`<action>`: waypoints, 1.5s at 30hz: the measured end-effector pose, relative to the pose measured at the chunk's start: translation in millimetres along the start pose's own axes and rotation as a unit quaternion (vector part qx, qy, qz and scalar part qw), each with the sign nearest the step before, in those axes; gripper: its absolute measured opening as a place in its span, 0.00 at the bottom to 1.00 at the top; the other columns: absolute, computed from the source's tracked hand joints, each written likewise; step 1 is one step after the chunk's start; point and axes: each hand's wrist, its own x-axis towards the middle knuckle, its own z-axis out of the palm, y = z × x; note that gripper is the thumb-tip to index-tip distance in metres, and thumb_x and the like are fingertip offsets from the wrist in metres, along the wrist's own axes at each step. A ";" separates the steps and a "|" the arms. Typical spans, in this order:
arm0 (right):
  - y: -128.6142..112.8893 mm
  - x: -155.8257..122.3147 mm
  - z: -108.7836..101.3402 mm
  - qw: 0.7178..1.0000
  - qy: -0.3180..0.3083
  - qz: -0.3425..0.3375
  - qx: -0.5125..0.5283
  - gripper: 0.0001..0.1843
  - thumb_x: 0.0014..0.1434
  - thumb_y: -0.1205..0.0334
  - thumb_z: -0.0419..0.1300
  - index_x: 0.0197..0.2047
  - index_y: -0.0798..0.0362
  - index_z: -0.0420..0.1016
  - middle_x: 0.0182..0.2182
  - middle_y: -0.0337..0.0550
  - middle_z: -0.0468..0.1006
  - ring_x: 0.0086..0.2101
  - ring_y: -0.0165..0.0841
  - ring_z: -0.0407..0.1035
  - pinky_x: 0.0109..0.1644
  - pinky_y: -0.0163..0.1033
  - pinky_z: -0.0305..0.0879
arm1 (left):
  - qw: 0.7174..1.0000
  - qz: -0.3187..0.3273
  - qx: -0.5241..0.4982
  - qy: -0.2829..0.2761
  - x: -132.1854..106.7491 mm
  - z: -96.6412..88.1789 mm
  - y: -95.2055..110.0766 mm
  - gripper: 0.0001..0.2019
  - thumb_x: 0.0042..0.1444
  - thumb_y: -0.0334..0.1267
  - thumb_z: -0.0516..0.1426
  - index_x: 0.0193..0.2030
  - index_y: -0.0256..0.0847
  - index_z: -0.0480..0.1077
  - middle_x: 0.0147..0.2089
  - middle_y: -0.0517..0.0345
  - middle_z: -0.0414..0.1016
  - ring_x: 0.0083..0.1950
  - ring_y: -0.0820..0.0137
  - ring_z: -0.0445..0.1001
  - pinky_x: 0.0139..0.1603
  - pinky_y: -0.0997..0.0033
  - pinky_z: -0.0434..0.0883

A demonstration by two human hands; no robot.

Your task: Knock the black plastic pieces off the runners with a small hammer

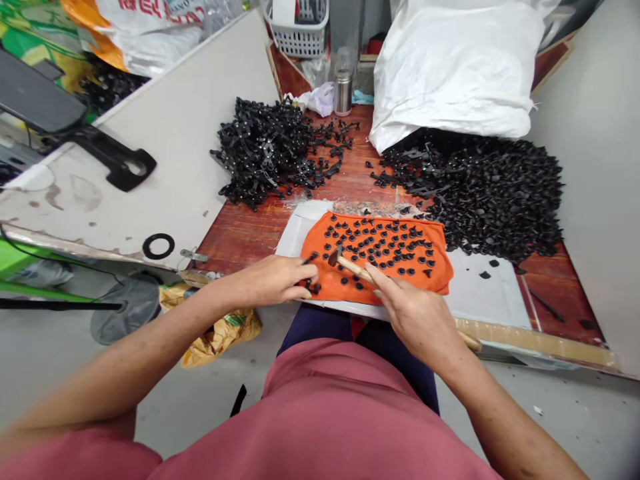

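Note:
My right hand [415,313] is wrapped round a small hammer [357,269]. Its wooden handle sticks out behind the hand, and its dark head is just above the orange cloth [327,288]. At the cloth's left edge, my left hand [280,280] pinches a branched black plastic piece [311,283] with small knobs on it. The fingers hide part of that piece. Several small black round-based plastic studs [387,245] stand in loose rows on the cloth, which lies over a white sheet [493,300] at the table's front edge.
A heap of branched black plastic parts [265,150] rises at the back left. To the right is a larger heap of loose black studs [500,197], with a white sack [455,67] over its back. A steel flask [343,87] and a basket [299,40] stand behind; a black ring [159,236] lies left.

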 end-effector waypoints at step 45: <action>-12.6 23.9 6.2 0.998 0.010 0.013 -0.056 0.30 0.73 0.64 0.51 0.76 0.43 0.59 0.38 0.44 0.84 0.30 0.35 0.79 0.33 0.35 0.73 | 0.670 -0.245 -0.575 0.400 56.8 64.1 6.5 0.23 0.40 0.44 0.70 0.40 0.39 0.67 0.19 0.70 0.70 0.15 0.73 0.70 0.17 0.76 0.68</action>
